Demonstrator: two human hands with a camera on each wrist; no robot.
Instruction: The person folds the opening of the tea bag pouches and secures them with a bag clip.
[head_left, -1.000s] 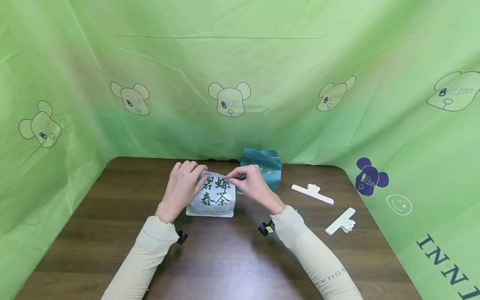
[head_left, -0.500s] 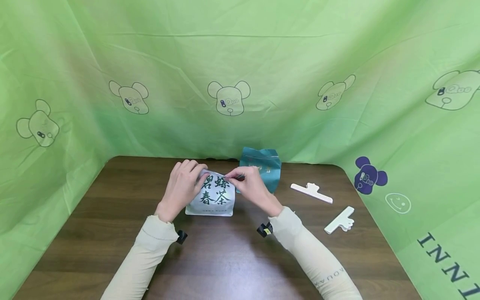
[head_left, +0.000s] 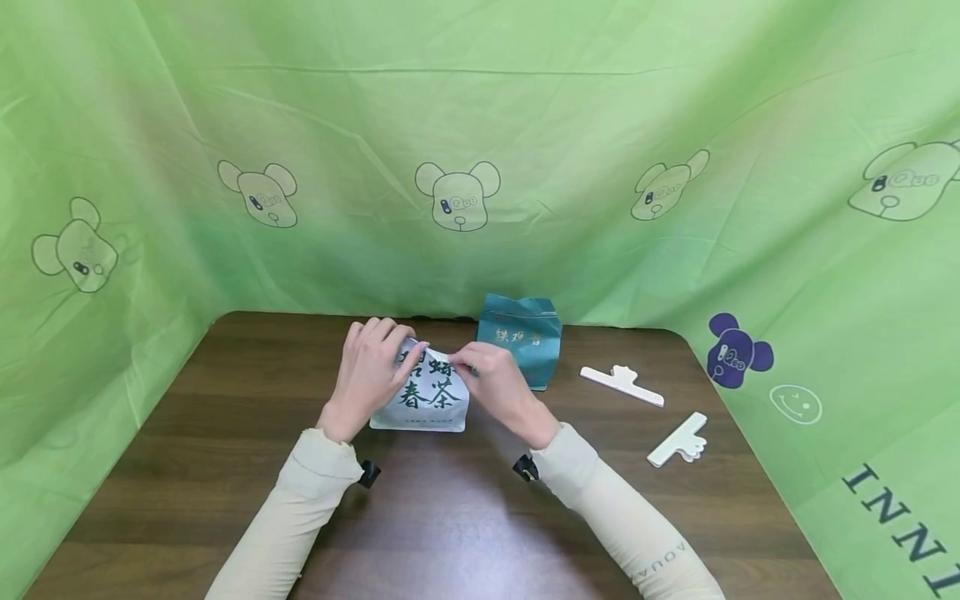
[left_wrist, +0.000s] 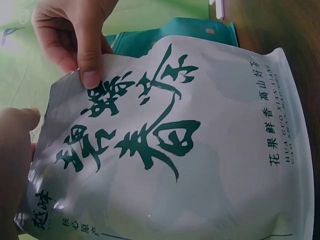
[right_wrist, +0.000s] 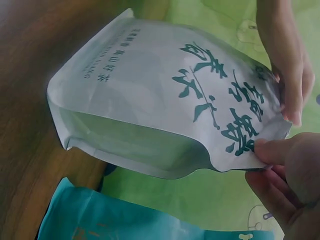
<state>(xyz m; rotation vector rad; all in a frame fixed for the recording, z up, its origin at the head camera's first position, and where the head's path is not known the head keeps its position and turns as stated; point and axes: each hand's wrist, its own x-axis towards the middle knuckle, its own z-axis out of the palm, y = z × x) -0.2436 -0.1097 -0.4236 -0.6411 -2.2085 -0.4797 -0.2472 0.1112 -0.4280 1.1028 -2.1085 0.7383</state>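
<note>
A white tea bag with large green characters stands on the wooden table in the head view; it fills much of the left wrist view. At its upper left, my left hand holds the top edge, with fingers behind and thumb in front. My right hand pinches the upper right corner between thumb and curled fingers. In the right wrist view the bag's gusseted side shows, and its top is folded or bent near the right thumb. The fingers behind the bag are partly hidden.
A teal tea bag with gold characters stands behind the right hand. On the right of the table lie two white clips, the nearer white clip angled the other way. A green cloth hangs behind.
The right hand has shifted slightly down and its fingers have curled more at the bag's corner. More of the teal bag's lettering shows. The left thumb has moved slightly right along the top edge.
</note>
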